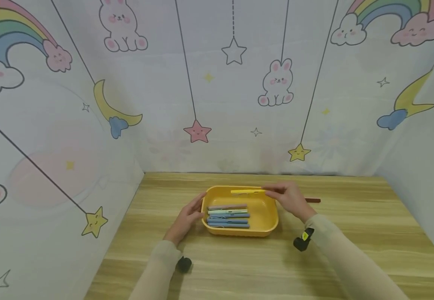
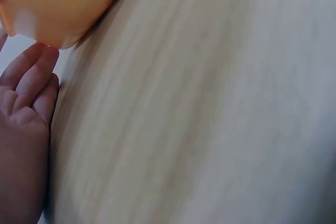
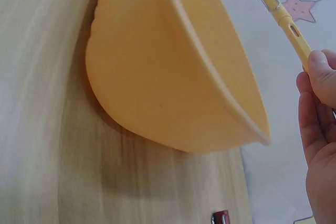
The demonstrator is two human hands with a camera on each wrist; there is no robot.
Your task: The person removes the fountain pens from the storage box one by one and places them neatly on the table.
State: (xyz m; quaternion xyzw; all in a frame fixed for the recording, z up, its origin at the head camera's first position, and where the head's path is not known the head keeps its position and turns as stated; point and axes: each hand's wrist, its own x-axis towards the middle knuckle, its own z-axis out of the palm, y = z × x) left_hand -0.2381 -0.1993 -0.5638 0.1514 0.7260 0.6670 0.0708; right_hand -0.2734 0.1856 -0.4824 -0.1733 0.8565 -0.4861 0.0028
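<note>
My right hand [image 1: 290, 200] pinches a yellow pen [image 1: 248, 191] by one end, above the back right part of a yellow plastic basket [image 1: 263, 232]. In the right wrist view the pen [image 3: 283, 19] shows its metal clip and a small slot in the barrel. Against the basket's left side rests my left hand [image 1: 185, 218], its fingertips touching the outer wall [image 2: 47, 19]. Inside the basket, on the left, several pens lie side by side: a pinkish one [image 1: 228, 206], a pale green one [image 1: 227, 211] and blue ones [image 1: 228, 221].
A dark red pen [image 1: 313, 200] lies on the wooden table [image 1: 239, 266] to the right of the basket, partly hidden by my right hand. Cloth walls [image 1: 235, 104] printed with rabbits, stars and rainbows stand behind and at both sides.
</note>
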